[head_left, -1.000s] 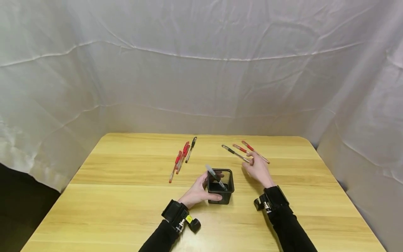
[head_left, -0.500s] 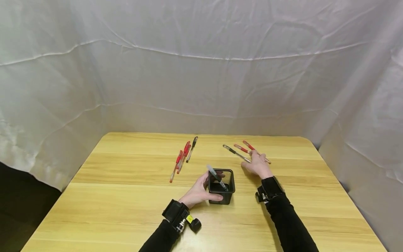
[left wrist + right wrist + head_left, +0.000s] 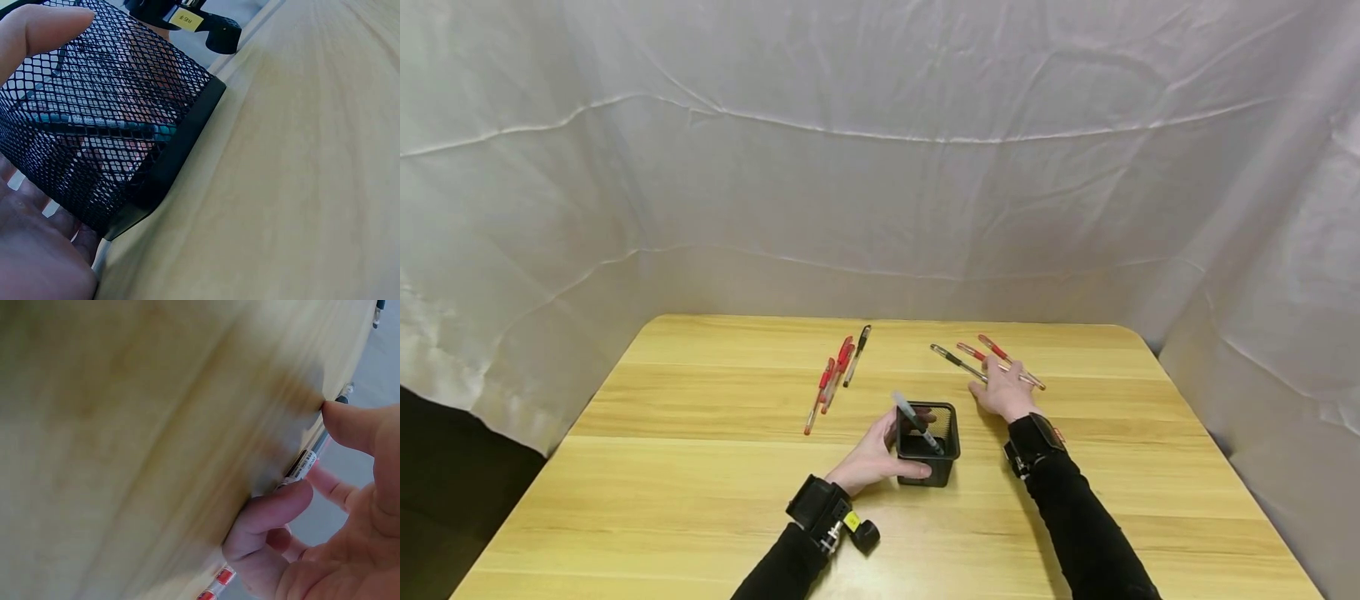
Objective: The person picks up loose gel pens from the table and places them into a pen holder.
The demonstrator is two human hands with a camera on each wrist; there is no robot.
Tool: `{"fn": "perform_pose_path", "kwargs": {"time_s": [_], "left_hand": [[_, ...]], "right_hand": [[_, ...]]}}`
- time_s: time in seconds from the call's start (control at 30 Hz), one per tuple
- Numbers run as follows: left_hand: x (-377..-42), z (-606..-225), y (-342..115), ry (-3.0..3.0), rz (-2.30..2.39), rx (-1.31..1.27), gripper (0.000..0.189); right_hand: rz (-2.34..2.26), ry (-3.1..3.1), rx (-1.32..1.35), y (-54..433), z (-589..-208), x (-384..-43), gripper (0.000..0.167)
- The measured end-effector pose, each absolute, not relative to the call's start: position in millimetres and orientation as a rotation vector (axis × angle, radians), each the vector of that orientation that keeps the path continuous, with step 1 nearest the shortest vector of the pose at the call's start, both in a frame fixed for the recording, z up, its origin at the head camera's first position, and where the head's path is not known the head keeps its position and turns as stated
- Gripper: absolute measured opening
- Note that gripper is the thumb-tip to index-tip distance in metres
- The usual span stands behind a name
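My left hand (image 3: 872, 460) holds a black mesh pen holder (image 3: 942, 470) on the table, thumb across the near side and fingers around the far side. One clear-barrelled pen (image 3: 908, 408) leans inside it, its upper end above the rim. Off to the right, my right hand (image 3: 1004, 393) reaches down over three pens. Its thumb and bent fingers touch the tabletop on either side of a black pen (image 3: 304, 464), spread apart around the barrel. Two red pens, a nearer one (image 3: 972, 352) and a farther one (image 3: 993, 346), lie partly under that hand.
Left of the pen holder, several red pens (image 3: 826, 377) and a black pen (image 3: 856, 357) lie on the wooden table (image 3: 700, 467). White cloth (image 3: 880, 200) hangs behind the table and along its sides.
My right hand has shifted right over the red pens, then back left and lower to the black pen. The left hand and pen holder stay put.
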State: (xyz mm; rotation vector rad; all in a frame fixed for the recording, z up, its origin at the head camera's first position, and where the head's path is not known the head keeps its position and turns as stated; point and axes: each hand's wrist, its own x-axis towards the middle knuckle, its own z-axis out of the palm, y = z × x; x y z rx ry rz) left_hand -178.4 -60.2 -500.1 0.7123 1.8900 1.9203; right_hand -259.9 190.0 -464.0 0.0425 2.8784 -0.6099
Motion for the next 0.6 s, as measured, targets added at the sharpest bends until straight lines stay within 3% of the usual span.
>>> {"fn": "perform_pose_path", "kwargs": {"time_s": [0.6], "left_hand": [[-178.6,-500.0,-60.5,1.889,1.919,0.722,0.080]], "right_hand": [[-0.537,2.874,0.017,189.3,-465.3,-263.2,0.033]]}}
